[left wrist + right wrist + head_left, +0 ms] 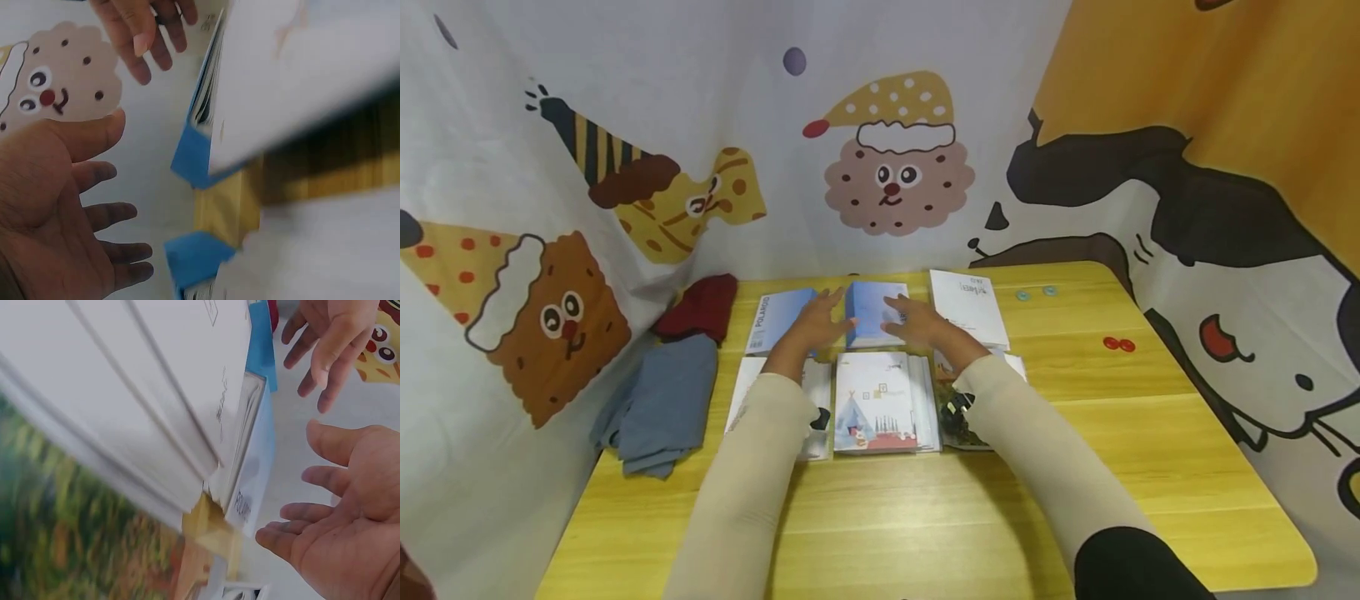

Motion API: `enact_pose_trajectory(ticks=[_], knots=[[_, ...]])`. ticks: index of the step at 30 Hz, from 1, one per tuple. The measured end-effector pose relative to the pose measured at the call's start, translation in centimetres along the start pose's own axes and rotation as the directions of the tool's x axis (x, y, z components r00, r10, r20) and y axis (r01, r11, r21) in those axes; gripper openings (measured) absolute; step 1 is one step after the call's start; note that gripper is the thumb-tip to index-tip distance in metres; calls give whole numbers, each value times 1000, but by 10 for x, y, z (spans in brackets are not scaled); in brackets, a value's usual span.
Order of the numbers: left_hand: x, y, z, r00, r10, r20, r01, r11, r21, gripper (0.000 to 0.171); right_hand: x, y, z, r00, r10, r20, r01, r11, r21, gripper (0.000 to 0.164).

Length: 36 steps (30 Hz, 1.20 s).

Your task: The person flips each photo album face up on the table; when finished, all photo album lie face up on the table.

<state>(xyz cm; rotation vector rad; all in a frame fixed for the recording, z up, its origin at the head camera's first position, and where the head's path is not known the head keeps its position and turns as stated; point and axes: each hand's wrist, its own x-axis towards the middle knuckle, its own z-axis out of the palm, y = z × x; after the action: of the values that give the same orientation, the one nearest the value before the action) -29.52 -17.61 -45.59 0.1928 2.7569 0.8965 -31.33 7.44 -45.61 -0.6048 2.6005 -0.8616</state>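
Both hands hover with spread fingers around the blue album [871,310] in the middle of the back row. My left hand [822,323] is at its left side, over the edge of the blue album marked POLAROID [775,321]. At its right side, my right hand [922,323] has its fingers overlapping the cover in the head view. Both wrist views show the palms facing each other with nothing held. Right of them lies a white album [967,308]. Nearer me are a white album with a tent picture [874,408] and, partly hidden by my right sleeve, a dark green-pictured album [958,425].
Another white album [747,387] lies under my left forearm. Grey-blue folded cloth [670,404] and dark red cloth [703,307] lie at the table's left edge. Pale blue-green buttons [1036,293] and red buttons [1119,344] lie on the right. A printed curtain [700,83] hangs behind.
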Motion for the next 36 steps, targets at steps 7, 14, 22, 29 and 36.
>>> enact_pose_trajectory(ticks=[7,14,22,29,36], knots=[[-13,-24,-22,1000,-12,-7,13,1000,7,87,5,-17,13,998,-56,-7,56,998,-2,71],[-25,-48,-39,999,-36,18,36,999,-5,92,16,-38,29,996,-87,-2,87,996,-24,70],[-37,-65,-50,998,-48,30,49,999,-18,97,25,-59,46,998,-62,4,62,998,-26,72],[-37,-74,-49,988,-146,59,148,988,-38,101,32,-71,59,998,-55,-26,56,998,28,69],[-35,-83,-42,984,-165,63,169,983,-70,101,40,-80,70,999,-36,-6,36,999,7,73]])
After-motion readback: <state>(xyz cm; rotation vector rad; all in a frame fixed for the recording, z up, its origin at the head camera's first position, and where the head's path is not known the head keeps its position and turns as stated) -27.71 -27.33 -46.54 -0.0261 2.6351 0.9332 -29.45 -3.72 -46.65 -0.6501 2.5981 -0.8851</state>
